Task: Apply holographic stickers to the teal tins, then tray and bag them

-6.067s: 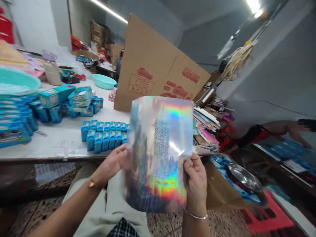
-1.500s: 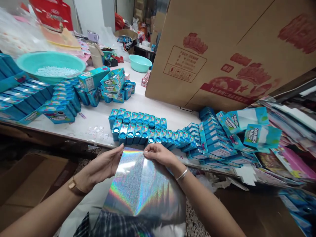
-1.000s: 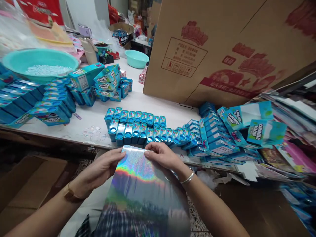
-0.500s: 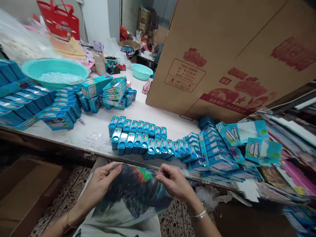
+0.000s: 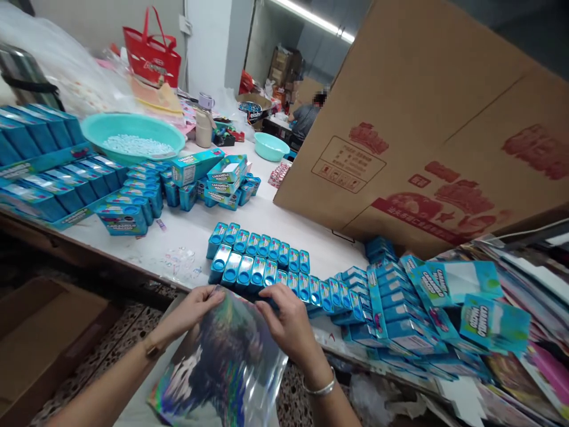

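Film, shiny and iridescent (image 5: 240, 362), one piece. Hangs over the lap from its upper edge, crumpled and slack, in front of the table (image 5: 293, 222). Shows no visible contents; wraps nothing so far as visible. Cannot tell whether single sheet or bag, opened or sealed.

Left hand (image 5: 191, 311): pinching one upper corner of the film between thumb and fingers.

Right hand (image 5: 288, 323): at the opposite end of the same edge, thumb and forefinger curled close about the film, slightly parted; firmness of grip impossible to tell. Near the standing packs.

Blue packs (image 5: 244, 270), in rows just beyond the hands. Stand upright, side by side, outside any carton; by appearance, sorted but not boxed.

Packed cartons (image 5: 44, 178), at far left. Hold packs in close ranks; to judge by looks, already filled.

Open cartons (image 5: 471, 284), at right, atop and beside stacked blue goods. Look empty in part; interiors partly hidden.

Teal basin (image 5: 95, 127), behind the left-hand stock. Contains small pale pieces, apparently plentiful and unused.

Large cardboard box (image 5: 422, 107), tilted, behind the rows. Contents out of sight.
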A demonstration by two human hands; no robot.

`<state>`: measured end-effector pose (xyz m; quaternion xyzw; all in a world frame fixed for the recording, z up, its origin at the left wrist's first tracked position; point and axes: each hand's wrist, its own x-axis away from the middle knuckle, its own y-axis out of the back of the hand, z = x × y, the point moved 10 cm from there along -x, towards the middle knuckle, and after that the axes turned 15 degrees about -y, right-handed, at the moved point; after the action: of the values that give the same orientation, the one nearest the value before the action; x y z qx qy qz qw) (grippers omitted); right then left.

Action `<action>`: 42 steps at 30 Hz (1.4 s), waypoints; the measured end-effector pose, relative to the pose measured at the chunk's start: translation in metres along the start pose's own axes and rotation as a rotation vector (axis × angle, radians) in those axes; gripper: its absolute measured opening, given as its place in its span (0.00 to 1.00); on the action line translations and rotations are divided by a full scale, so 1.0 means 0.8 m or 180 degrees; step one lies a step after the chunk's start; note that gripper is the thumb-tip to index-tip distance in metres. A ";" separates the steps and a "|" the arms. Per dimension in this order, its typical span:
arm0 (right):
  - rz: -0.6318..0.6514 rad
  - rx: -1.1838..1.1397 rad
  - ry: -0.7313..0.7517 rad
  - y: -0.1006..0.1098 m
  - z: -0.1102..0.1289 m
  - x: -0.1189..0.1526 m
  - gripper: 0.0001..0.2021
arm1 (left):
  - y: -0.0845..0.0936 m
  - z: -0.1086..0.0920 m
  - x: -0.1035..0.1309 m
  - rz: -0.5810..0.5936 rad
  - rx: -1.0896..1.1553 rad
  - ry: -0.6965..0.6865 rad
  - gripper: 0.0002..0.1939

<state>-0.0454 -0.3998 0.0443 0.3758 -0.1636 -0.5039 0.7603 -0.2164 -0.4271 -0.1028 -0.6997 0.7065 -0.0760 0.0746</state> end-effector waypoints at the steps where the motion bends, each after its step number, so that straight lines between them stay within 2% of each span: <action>1: 0.0050 0.0035 0.0030 -0.009 0.006 -0.004 0.04 | 0.000 -0.002 -0.001 0.0044 0.0041 -0.0019 0.22; 4: 0.0170 0.0112 0.0112 -0.032 0.023 -0.005 0.05 | -0.005 -0.010 0.009 -0.0025 0.0222 -0.0027 0.22; 8: 0.0184 0.0181 0.0326 -0.060 0.055 0.005 0.13 | -0.013 -0.035 0.042 -0.0509 0.0202 -0.0106 0.19; 11: 0.0142 0.0084 0.0423 -0.076 0.073 0.009 0.09 | -0.012 -0.053 0.063 -0.0979 0.0107 -0.0152 0.18; 14: -0.0021 -0.0001 0.0419 -0.081 0.073 0.012 0.09 | -0.016 -0.055 0.068 -0.1007 0.0210 -0.0090 0.19; 19: -0.0393 0.0098 0.0663 -0.080 0.070 0.027 0.13 | -0.019 -0.049 0.062 -0.0852 0.0332 -0.0071 0.16; 23: -0.0583 0.0120 0.0858 -0.080 0.071 0.040 0.18 | -0.017 -0.042 0.062 -0.0994 0.0441 0.0001 0.17; 26: -0.0592 0.0086 0.0891 -0.082 0.072 0.042 0.17 | -0.014 -0.034 0.067 -0.1131 0.0495 0.0142 0.19; 30: -0.0526 -0.0054 0.0687 -0.088 0.068 0.036 0.12 | -0.010 -0.019 0.073 -0.1265 0.0647 0.0362 0.18; 33: -0.0582 0.0029 0.0730 -0.085 0.079 0.040 0.10 | 0.001 -0.009 0.074 -0.1439 0.0649 0.0429 0.17; 36: -0.0510 0.0011 0.0916 -0.068 0.105 0.045 0.10 | 0.018 -0.012 0.063 -0.1456 0.0261 0.0155 0.15; 39: -0.0189 -0.0330 0.0564 -0.043 0.112 0.019 0.08 | 0.033 -0.011 0.051 -0.1352 -0.0087 0.0006 0.14; 42: 0.0313 -0.0710 -0.0035 -0.039 0.099 -0.033 0.08 | 0.032 0.005 0.047 -0.1099 0.0281 0.0158 0.24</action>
<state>-0.1263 -0.4151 0.0774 0.2776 -0.1289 -0.4832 0.8203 -0.2412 -0.4642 -0.1117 -0.8046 0.5734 -0.1359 0.0735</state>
